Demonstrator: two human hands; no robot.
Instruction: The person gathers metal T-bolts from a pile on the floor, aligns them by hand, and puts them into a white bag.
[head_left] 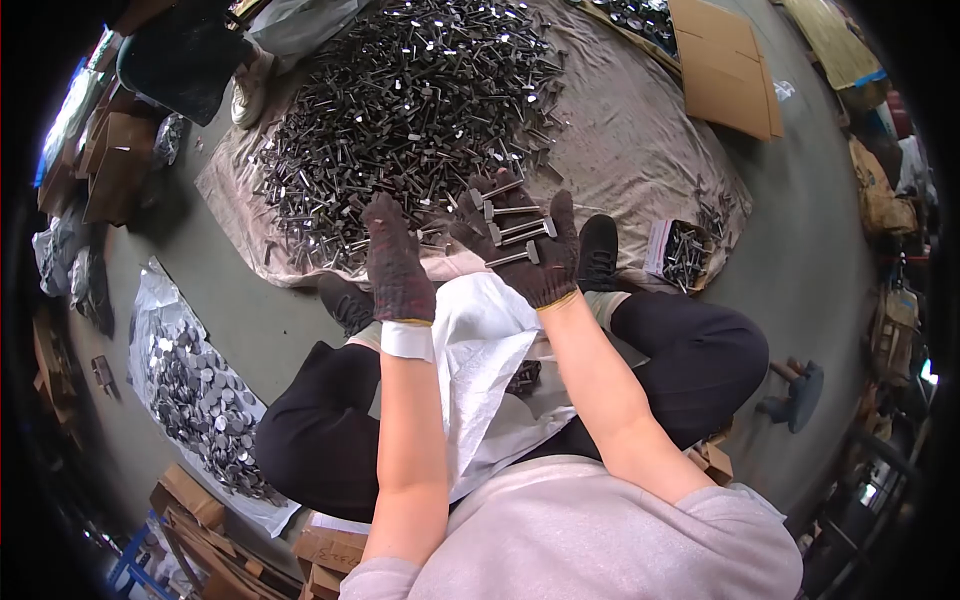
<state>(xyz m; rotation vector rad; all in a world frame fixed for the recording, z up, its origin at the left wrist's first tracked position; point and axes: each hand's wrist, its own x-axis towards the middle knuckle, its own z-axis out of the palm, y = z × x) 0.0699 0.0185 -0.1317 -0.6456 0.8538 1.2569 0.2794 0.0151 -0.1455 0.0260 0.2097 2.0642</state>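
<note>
My right hand (525, 240), in a dark knit glove, is turned up with its fingers spread. Several metal T-bolts (522, 229) with flat heads lie across its palm and fingers. To its left, my left hand (397, 262), gloved the same way, stretches its fingers forward at the near edge of a large bolt pile (400, 120). Nothing shows in the left hand, though part of its palm side is hidden. White fabric (482, 330) drapes over my lap between the forearms.
The pile rests on a stained ground cloth (640, 170). A small box of bolts (680, 250) stands beyond my right foot. Round metal discs (205, 395) cover a plastic sheet at left. Flattened cardboard (722, 65) lies at upper right. A person's shoe (252, 88) is at upper left.
</note>
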